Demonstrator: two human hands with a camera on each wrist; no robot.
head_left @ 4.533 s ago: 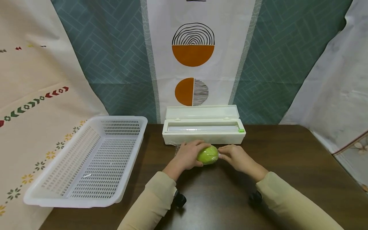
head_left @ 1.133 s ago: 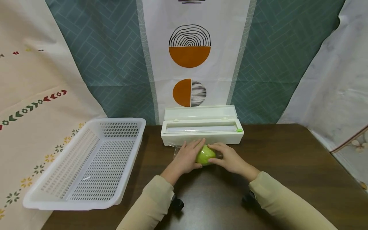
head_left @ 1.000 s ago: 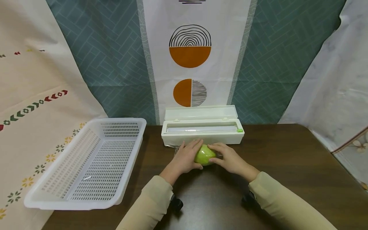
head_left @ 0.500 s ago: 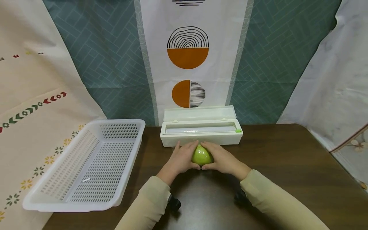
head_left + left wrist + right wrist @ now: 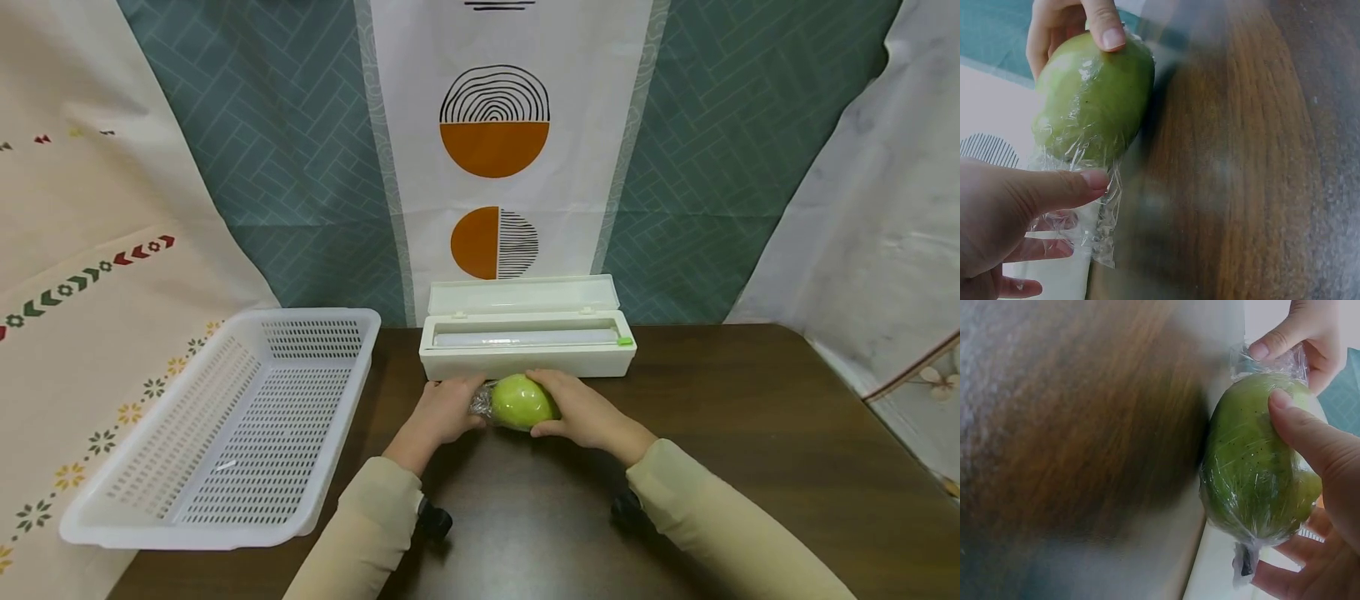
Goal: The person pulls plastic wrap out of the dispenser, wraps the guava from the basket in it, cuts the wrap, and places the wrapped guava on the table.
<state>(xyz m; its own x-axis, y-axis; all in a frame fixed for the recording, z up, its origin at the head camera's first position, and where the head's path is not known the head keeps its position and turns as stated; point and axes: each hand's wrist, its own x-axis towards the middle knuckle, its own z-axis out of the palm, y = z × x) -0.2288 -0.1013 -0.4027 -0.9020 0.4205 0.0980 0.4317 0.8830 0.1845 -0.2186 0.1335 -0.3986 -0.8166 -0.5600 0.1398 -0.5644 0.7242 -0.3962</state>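
A green mango (image 5: 521, 402), wrapped in clear cling film, is between the two hands in front of the white film dispenser. My right hand (image 5: 588, 417) grips the mango from the right, its thumb (image 5: 1300, 422) lying on the side. At the left end, my left hand (image 5: 444, 408) pinches the loose, crumpled cling film (image 5: 1110, 219) between thumb and fingers. The opposite end of the wrap is gathered into a short twisted tail (image 5: 1245, 564), seen in the right wrist view below the fruit.
Behind the hands stands the white cling film dispenser (image 5: 528, 362), lid raised, with a film roll (image 5: 525, 338) inside and a green slider (image 5: 625, 341) at its right. A white perforated basket (image 5: 300, 467) sits at the left of the dark wooden table (image 5: 720, 467).
The right hand has moved from the mango's right film end to hold the fruit itself. My left hand has slid left off the mango onto the loose film, uncovering the crumpled end.
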